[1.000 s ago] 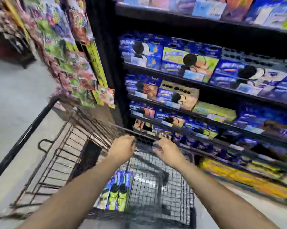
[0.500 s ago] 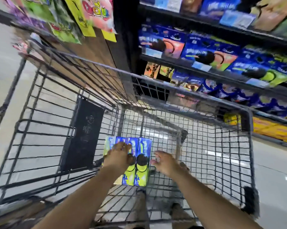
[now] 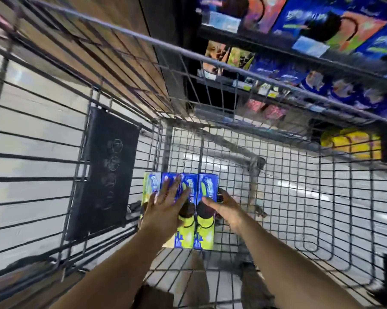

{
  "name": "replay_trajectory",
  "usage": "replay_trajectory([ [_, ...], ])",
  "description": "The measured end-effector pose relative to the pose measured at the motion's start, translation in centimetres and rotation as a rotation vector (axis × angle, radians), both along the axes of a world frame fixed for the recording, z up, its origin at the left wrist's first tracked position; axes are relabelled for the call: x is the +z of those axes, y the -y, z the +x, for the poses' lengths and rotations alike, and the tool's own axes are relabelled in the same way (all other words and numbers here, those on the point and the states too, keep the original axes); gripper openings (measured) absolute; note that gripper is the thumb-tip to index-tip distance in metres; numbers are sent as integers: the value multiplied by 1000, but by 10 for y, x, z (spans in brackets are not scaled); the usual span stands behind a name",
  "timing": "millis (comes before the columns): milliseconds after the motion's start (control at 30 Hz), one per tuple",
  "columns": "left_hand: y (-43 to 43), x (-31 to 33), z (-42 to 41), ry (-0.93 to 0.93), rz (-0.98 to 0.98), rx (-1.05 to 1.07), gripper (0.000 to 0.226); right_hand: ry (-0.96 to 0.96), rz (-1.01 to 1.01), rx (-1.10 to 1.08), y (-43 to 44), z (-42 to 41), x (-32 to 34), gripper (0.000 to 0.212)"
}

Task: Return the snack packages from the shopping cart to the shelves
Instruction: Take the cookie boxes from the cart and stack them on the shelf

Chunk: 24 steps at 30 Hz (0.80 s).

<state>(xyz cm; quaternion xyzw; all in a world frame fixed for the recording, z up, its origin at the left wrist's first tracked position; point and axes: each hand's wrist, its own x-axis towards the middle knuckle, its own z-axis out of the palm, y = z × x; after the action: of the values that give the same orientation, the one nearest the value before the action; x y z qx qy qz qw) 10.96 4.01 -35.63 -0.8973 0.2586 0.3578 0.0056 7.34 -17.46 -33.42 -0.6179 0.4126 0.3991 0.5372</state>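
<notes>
The snack packages [image 3: 194, 210] lie side by side on the mesh floor of the shopping cart [image 3: 299, 197], near its left wall. The left hand [image 3: 168, 204] rests flat on top of the left packages, fingers spread and extended, not closed around anything. The right hand [image 3: 226, 206] is at the right edge of the rightmost package; the thumb lies across its top face and the fingers curl down its far side, so the hand appears to grip that package. Full finger contact is hidden behind the package. The cart holds only these blue and yellow-green packages. A dark panel [image 3: 107, 172] hangs on the cart's left wall. The shelves [image 3: 299, 54] stand beyond the cart's rim, upper right, stocked with blue packages that are blurred. Package lettering is unreadable.
</notes>
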Motion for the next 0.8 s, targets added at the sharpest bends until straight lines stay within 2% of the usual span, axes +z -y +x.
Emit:
replay_trajectory([
  [133, -3, -4, 0, 50, -21, -8, 113, 50, -27, 28, -3, 11, -23, 121],
  [333, -3, -5, 2, 29, 13, -28, 110, -11, 1, 317, 17, 33, -36, 142],
  [467, 0, 0, 2, 24, 53, -45, 107, 2, -42, 356, 15, 29, -40, 135],
  [533, 1, 3, 1, 25, 54, -46, 106, 57, -23, 279, 13, 22, -28, 122],
  [600, 2, 4, 1, 32, 54, -47, 107, 107, 12, 149, 12, 15, -25, 100],
  [667, 2, 3, 1, 36, 51, -49, 106, 122, 45, 57, 8, 9, -23, 93],
  [700, 2, 4, 2, 32, 53, -50, 106, 121, 73, 34, 6, 6, -29, 102],
  [800, 3, 6, 1, 24, 50, -58, 104, 111, 131, 12, 3, -2, -47, 146],
])
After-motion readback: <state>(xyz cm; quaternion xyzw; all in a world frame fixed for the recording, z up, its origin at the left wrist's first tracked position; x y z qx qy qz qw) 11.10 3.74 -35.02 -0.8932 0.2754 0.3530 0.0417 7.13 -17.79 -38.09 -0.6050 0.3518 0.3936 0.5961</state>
